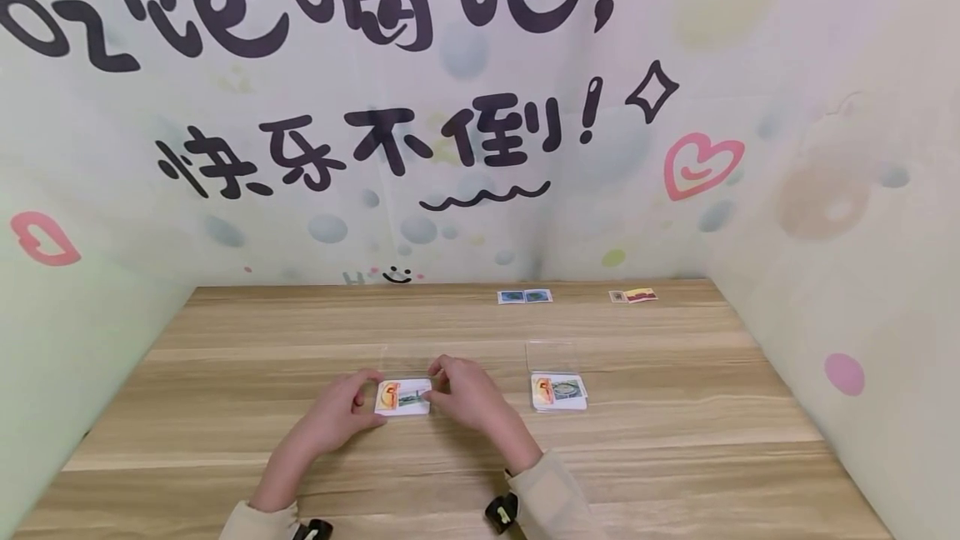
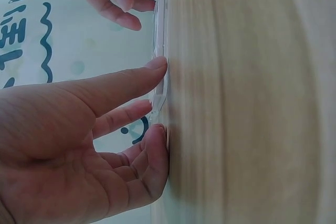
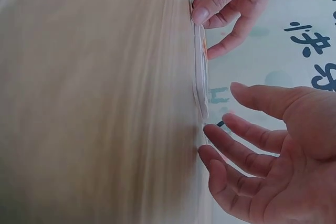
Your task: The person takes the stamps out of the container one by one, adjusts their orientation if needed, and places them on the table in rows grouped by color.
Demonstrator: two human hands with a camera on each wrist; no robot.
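Left hand (image 1: 339, 413): thumb and fingers bent, holding left end of card pile (image 1: 401, 408), just below middle of frame. Right hand (image 1: 471, 394): fingers loose and spread, holding nothing, close by pile's right end. See-through lid (image 1: 407, 355) just above pile. Farther right, second card pile (image 1: 546, 404). Higher up, right of middle, small blue pictures (image 1: 512, 297) on wooden worktop (image 1: 300, 323). Black writing (image 1: 491, 130) on wall, top of frame.
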